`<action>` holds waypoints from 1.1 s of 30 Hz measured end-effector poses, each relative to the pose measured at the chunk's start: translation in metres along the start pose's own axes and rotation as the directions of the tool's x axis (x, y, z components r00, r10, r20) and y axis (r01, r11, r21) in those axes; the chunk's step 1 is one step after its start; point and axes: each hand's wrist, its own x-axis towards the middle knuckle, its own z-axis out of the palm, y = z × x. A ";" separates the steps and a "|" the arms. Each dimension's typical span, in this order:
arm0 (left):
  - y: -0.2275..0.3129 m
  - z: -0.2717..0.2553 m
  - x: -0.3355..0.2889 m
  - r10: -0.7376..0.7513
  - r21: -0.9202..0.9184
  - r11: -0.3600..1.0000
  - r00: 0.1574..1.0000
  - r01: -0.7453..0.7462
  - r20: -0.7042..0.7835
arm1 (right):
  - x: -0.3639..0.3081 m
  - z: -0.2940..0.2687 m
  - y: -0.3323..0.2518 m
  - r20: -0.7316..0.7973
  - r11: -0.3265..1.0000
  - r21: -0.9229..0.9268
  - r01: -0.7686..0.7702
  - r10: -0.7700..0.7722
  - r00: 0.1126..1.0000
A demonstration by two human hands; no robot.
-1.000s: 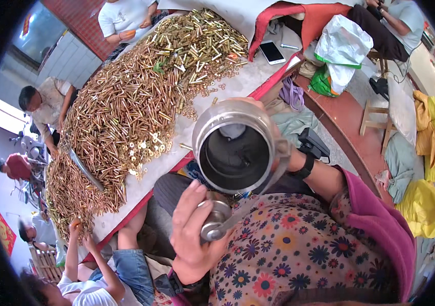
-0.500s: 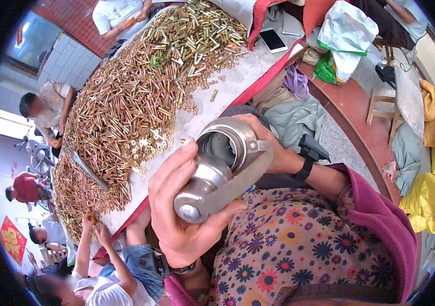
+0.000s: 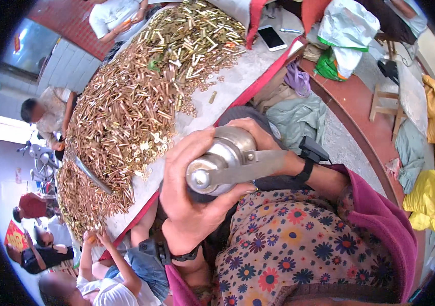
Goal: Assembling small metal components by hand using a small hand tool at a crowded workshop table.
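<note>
Steel flask (image 3: 238, 136) gripped in right hand (image 3: 270, 147), fingers closed | lid (image 3: 208, 172) at flask's mouth clasped in left hand (image 3: 191, 208), fingers curled | metal pieces (image 3: 125, 115) heaped left of flask

Glossy metal flask (image 3: 232, 147), matt cloth garment (image 3: 299, 245)

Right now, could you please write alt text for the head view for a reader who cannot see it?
A person's left hand grips the cap of a silvery flask with a strap handle, while the right hand holds its body. Nearby, other people are beside a heap of small brass-coloured metal pieces on a pale surface.
</note>
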 end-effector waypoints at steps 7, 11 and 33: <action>0.000 -0.005 -0.006 0.015 -0.092 0.995 0.996 -0.023 -0.085 | -0.004 0.003 -0.016 0.168 0.998 -0.017 -0.052 0.055 0.984; -0.010 0.006 -0.006 0.057 -0.185 0.978 0.982 -0.091 -0.182 | -0.019 -0.004 0.000 0.182 0.985 -0.090 -0.149 0.163 0.970; -0.009 -0.030 -0.007 0.082 -0.408 0.910 0.996 -0.068 0.017 | -0.028 -0.010 0.031 0.241 0.930 -0.247 -0.271 0.330 0.913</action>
